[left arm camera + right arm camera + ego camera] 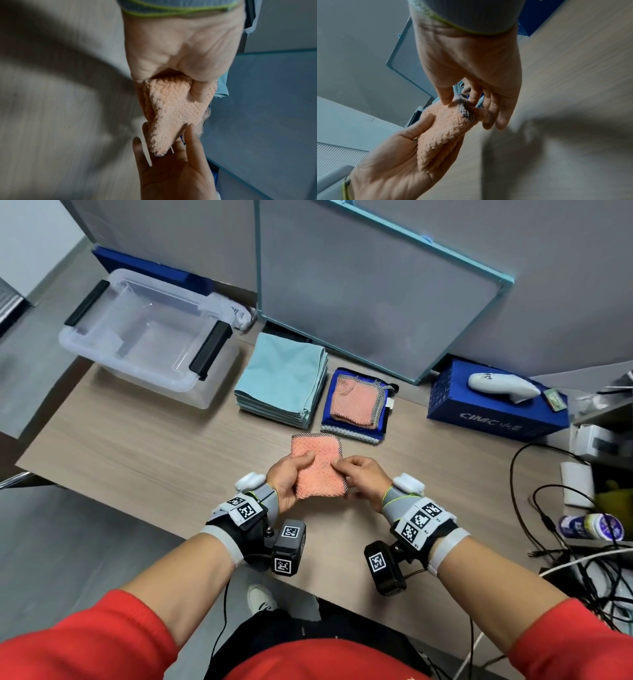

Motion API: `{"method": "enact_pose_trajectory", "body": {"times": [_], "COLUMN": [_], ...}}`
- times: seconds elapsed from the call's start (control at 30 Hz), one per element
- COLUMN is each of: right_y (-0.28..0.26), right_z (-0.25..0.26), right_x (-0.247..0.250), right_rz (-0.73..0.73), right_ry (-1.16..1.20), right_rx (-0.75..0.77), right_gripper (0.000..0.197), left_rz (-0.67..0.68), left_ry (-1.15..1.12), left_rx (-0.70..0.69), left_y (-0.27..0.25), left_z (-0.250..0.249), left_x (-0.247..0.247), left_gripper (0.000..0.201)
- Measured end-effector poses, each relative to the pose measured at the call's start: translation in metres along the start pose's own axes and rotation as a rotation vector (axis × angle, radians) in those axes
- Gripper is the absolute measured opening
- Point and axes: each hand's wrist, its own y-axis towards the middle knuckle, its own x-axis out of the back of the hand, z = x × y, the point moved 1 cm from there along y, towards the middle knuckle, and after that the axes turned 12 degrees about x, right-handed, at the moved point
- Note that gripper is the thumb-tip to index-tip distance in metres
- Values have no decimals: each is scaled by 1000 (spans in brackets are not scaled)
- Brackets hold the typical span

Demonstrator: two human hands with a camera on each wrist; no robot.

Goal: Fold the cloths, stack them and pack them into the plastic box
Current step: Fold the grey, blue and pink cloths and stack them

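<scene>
A folded orange cloth (318,465) with a checked edge is held above the table between both hands. My left hand (289,477) grips its left side, thumb on top (199,92), the cloth (173,112) lying in the palm. My right hand (356,477) pinches the right edge, thumb and fingers on the checked trim (467,112). A stack of folded light-blue cloths (284,378) lies behind. Beside it another orange cloth (356,400) lies on a blue pile (352,428). The clear plastic box (137,337) stands open at the back left with no cloth inside.
A framed grey board (376,289) leans behind the stacks. A blue carton (493,402) carries a white object at the right. Cables (565,542), a bottle (589,527) and clutter crowd the right edge. The near table edge (308,594) is close to my wrists.
</scene>
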Motion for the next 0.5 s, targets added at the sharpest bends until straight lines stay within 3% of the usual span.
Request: {"method": "enact_pose_trajectory", "body": {"times": [0.23,0.4,0.5], "right_y": [3,2,-1], "right_z": [0,7,16], "right_x": [-5,-7,-8], "right_rz": [-42,-57,-35], "right_ry": [26,97,120], "right_rx": [93,124,199], "right_gripper": [31,31,30], "left_rz": [-1,-34,-45], "left_ry": [39,10,4], "left_rx": [-19,-24,-23], "left_y": [-4,-5,-3], "left_z": [-1,0,-1], "left_x": [8,15,18], "left_gripper": [28,41,36]}}
